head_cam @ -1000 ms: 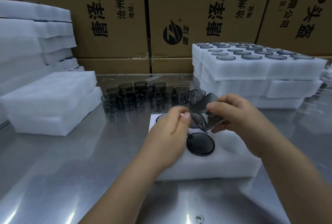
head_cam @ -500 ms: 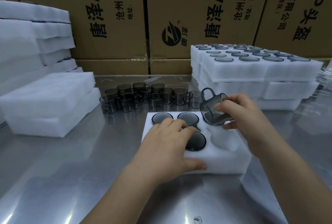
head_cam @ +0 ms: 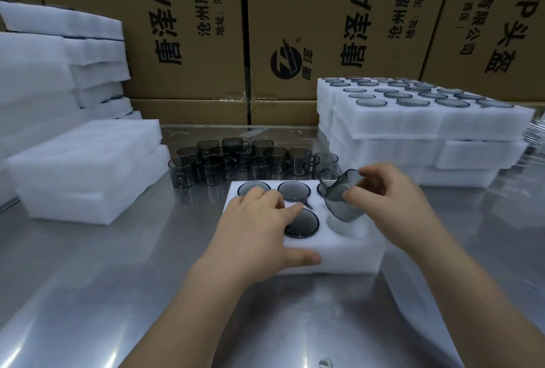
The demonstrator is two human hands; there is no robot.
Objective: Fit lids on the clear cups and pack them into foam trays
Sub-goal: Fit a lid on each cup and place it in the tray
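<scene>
A white foam tray [head_cam: 348, 252] lies on the steel table in front of me. Three lidded cups sit in its far pockets and one lidded cup [head_cam: 303, 223] fills the near middle pocket. My left hand [head_cam: 259, 232] rests flat on the tray's left part, fingers straight, thumb along the front edge. My right hand [head_cam: 392, 205] holds a smoky clear cup with a handle [head_cam: 342, 199], tilted, just above the open near-right pocket [head_cam: 345, 227]. Several loose cups [head_cam: 253, 161] stand in a cluster behind the tray.
Stacked foam trays filled with lidded cups [head_cam: 427, 120] stand at the right. Blank foam blocks [head_cam: 85, 170] are piled at the left. Cardboard boxes [head_cam: 188, 25] wall off the back. The steel table [head_cam: 103, 294] reaches toward me.
My left hand let go of the cup and came down onto the tray. My right hand carried the cup to the right and lowered it toward the near-right pocket.
</scene>
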